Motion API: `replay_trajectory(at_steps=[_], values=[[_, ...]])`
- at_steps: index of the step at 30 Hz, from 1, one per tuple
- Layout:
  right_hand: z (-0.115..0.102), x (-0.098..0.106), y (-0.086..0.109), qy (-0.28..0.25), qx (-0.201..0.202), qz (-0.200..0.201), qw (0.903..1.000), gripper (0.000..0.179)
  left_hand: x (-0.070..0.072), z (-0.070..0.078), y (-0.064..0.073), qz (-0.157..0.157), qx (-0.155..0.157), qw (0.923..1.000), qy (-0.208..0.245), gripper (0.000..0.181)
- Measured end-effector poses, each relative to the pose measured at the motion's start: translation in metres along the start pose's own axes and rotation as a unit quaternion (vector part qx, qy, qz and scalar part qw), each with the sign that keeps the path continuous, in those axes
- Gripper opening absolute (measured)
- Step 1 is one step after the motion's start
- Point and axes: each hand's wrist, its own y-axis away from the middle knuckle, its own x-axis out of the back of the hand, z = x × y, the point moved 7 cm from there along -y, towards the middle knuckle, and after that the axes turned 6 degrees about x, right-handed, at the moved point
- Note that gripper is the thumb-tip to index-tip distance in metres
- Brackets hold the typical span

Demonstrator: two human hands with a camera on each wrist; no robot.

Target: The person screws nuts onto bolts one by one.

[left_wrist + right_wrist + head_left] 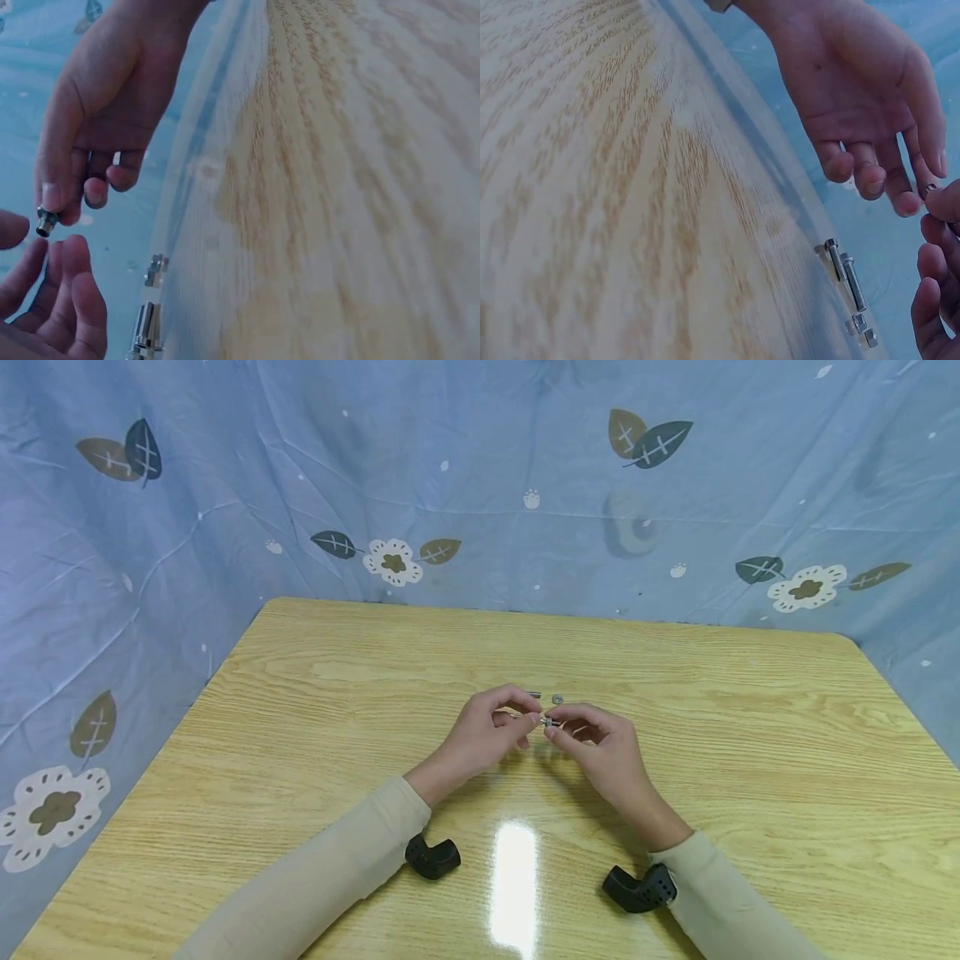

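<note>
My right hand (pixel 600 739) pinches a small silver bolt with a nut (pixel 548 722) between thumb and forefinger, in front of my body over the table. The left wrist view shows the bolt's round end (pixel 43 228) pointing at my left hand (pixel 56 296). The left thumb and forefinger stand apart right at that end, the other fingers loosely bent. In the right wrist view, the left hand (pixel 862 97) hangs beside the right hand (pixel 941 277), whose fingers hide most of the bolt. Just beyond the hands, two more bolts (pixel 853 283) lie on the table with two nuts (pixel 859 323).
The wood-grain table (pixel 360 685) spreads out on all sides of the hands, with a bright reflection near its front. A blue curtain (pixel 487 460) with leaves and flowers hangs along the back and left. Black brackets (pixel 432 857) sit at both wrists.
</note>
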Motion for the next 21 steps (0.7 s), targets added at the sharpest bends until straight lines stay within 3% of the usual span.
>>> replay_trajectory(at_steps=[6, 17, 21], values=[[-0.0011, 0.0002, 0.0001, -0.002, -0.004, 0.003, 1.0, 0.016, -0.0003, 0.0009, -0.0002, 0.004, 0.006, 0.9999, -0.011, 0.012], [-0.0019, 0.0005, -0.0003, -0.008, -0.006, 0.0, 1.0, 0.015, 0.0007, 0.005, 0.0013, 0.006, -0.032, 0.9994, -0.013, 0.011], [-0.0018, 0.0006, -0.0001, -0.01, -0.009, 0.0, 0.9999, 0.016, -0.0003, 0.0035, 0.0009, 0.0, -0.02, 0.9998, -0.005, 0.013]])
